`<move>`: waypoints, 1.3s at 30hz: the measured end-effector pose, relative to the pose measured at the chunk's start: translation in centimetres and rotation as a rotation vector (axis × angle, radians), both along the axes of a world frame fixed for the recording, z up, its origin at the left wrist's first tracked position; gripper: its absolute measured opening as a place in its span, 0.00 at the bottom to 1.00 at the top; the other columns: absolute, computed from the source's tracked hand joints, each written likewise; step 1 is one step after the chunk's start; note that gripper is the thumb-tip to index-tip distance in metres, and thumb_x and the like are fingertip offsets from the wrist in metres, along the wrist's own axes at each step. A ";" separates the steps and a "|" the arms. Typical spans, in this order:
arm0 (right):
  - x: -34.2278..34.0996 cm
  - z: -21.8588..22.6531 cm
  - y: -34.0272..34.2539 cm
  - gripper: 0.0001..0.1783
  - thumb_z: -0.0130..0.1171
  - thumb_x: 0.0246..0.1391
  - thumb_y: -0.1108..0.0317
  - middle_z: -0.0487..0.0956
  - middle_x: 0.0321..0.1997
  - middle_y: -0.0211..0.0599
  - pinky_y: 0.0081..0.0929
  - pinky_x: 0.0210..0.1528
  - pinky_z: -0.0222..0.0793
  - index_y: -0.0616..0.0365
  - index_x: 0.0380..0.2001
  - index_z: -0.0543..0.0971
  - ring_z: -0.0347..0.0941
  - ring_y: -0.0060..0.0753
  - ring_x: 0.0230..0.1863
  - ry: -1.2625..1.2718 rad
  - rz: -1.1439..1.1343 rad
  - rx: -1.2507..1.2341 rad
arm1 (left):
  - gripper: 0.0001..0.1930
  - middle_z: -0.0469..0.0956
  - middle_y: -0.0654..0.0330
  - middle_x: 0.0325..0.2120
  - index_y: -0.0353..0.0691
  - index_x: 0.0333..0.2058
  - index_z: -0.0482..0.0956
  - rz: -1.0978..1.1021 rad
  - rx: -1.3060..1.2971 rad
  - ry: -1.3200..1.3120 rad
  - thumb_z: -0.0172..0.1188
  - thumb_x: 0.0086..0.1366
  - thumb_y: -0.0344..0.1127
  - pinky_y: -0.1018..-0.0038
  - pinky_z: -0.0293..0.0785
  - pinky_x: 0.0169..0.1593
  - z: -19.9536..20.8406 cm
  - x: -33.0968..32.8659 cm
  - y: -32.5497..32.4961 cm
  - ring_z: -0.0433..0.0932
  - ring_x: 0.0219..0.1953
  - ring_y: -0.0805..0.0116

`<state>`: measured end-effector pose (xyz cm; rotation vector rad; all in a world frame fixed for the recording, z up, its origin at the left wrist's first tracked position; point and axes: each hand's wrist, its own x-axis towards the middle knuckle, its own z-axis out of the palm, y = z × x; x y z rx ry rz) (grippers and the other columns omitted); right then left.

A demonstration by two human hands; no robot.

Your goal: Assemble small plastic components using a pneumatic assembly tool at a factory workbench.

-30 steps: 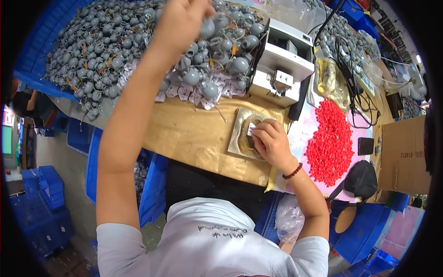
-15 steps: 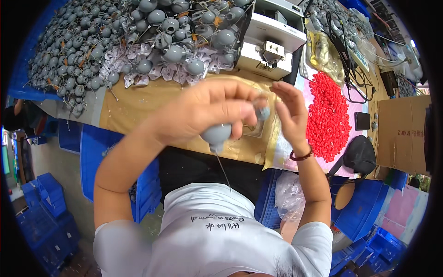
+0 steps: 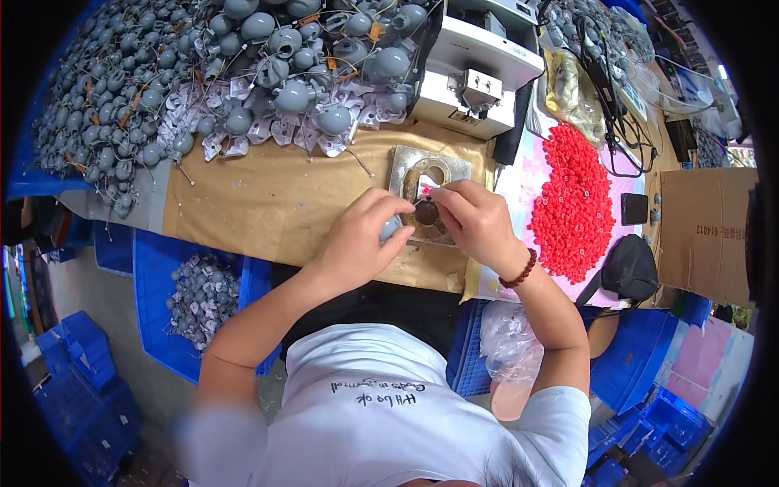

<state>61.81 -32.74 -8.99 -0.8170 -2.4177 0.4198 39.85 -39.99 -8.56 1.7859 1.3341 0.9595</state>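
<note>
My left hand (image 3: 357, 243) is curled round a round grey plastic housing (image 3: 390, 230), which shows between thumb and fingers. The fingers of my right hand (image 3: 480, 221) are pinched together at a small red-and-white piece (image 3: 426, 188); its exact shape is too small to tell. Both hands meet over a square metal plate (image 3: 456, 169) with round recesses, lying on the brown-covered bench. A dark round spot (image 3: 426, 213) shows on the plate between my fingertips. My fingers hide part of the plate and most of the housing.
Grey ball-shaped housings (image 3: 294, 96) with wires and white flat pieces (image 3: 331, 144) are heaped at the far left. A white machine (image 3: 479, 61) stands behind the plate. Small red parts (image 3: 572, 207) lie in a pile to the right, near a phone (image 3: 634, 209) and cardboard box (image 3: 704, 231).
Both hands have come down to the metal plate. The grey housing, earlier hanging below my left hand with a wire trailing, is now at the plate. My right hand has closed from spread fingers.
</note>
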 end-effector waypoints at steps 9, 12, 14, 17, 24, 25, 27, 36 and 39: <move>-0.2 0.4 0.7 0.19 0.62 0.45 0.70 0.75 0.37 0.34 0.32 0.34 0.76 0.56 0.44 0.80 0.76 0.37 0.37 -0.249 0.076 0.146 | 0.10 0.75 0.56 0.39 0.37 0.41 0.80 -0.065 0.095 0.131 0.66 0.60 0.28 0.65 0.77 0.43 -0.2 0.9 0.7 0.78 0.40 0.56; -0.1 0.7 0.5 0.18 0.60 0.48 0.70 0.74 0.38 0.34 0.32 0.34 0.75 0.56 0.45 0.80 0.75 0.36 0.38 -0.296 0.084 0.131 | 0.10 0.75 0.56 0.39 0.38 0.40 0.80 -0.084 0.096 0.164 0.66 0.60 0.28 0.64 0.77 0.43 0.0 0.9 0.9 0.78 0.40 0.56; 0.0 0.8 0.4 0.20 0.61 0.47 0.70 0.74 0.39 0.35 0.32 0.35 0.76 0.56 0.47 0.80 0.75 0.37 0.38 -0.317 0.085 0.117 | 0.10 0.75 0.56 0.40 0.38 0.40 0.79 -0.089 0.062 0.169 0.65 0.59 0.28 0.64 0.76 0.45 0.1 0.9 0.9 0.77 0.42 0.55; 0.2 1.0 0.3 0.25 0.64 0.43 0.73 0.75 0.41 0.35 0.32 0.38 0.76 0.55 0.50 0.81 0.76 0.38 0.38 -0.338 0.079 0.098 | 0.15 0.75 0.56 0.44 0.39 0.45 0.79 -0.021 0.145 0.335 0.64 0.57 0.27 0.61 0.73 0.51 -0.1 0.9 1.4 0.75 0.48 0.53; 3.0 1.4 1.2 0.21 0.57 0.48 0.86 0.79 0.47 0.40 0.31 0.50 0.74 0.61 0.47 0.81 0.77 0.38 0.48 0.038 -0.005 -0.330 | 0.27 0.74 0.56 0.53 0.43 0.55 0.76 -0.020 0.347 0.678 0.66 0.53 0.28 0.57 0.65 0.59 -1.9 2.6 1.6 0.71 0.57 0.56; 4.2 1.6 1.5 0.20 0.56 0.50 0.87 0.80 0.48 0.41 0.31 0.52 0.73 0.62 0.46 0.81 0.77 0.38 0.51 0.139 -0.054 -0.467 | 0.27 0.75 0.57 0.53 0.43 0.54 0.76 -0.025 0.338 0.671 0.65 0.53 0.28 0.57 0.65 0.59 -2.0 2.7 1.6 0.71 0.56 0.56; 6.7 1.3 2.2 0.15 0.56 0.56 0.83 0.80 0.52 0.42 0.32 0.58 0.70 0.62 0.46 0.80 0.75 0.38 0.57 0.150 -0.126 -0.451 | 0.26 0.75 0.57 0.52 0.42 0.54 0.76 -0.044 0.328 0.656 0.65 0.53 0.28 0.57 0.65 0.59 -2.2 2.6 1.9 0.72 0.56 0.57; 5.3 -3.0 -0.2 0.15 0.66 0.50 0.79 0.78 0.43 0.38 0.33 0.47 0.75 0.59 0.40 0.73 0.77 0.40 0.41 0.029 -0.308 -0.159 | 0.20 0.78 0.58 0.48 0.40 0.49 0.79 -0.008 0.379 0.601 0.62 0.55 0.28 0.60 0.67 0.57 -2.1 2.7 2.2 0.74 0.53 0.61; 4.1 -4.1 -0.1 0.14 0.64 0.53 0.80 0.78 0.43 0.33 0.23 0.39 0.75 0.60 0.42 0.75 0.76 0.26 0.40 0.535 -0.428 -0.583 | 0.22 0.78 0.59 0.49 0.42 0.50 0.79 -0.004 0.365 0.606 0.64 0.54 0.27 0.61 0.67 0.58 -2.1 2.8 2.1 0.75 0.55 0.61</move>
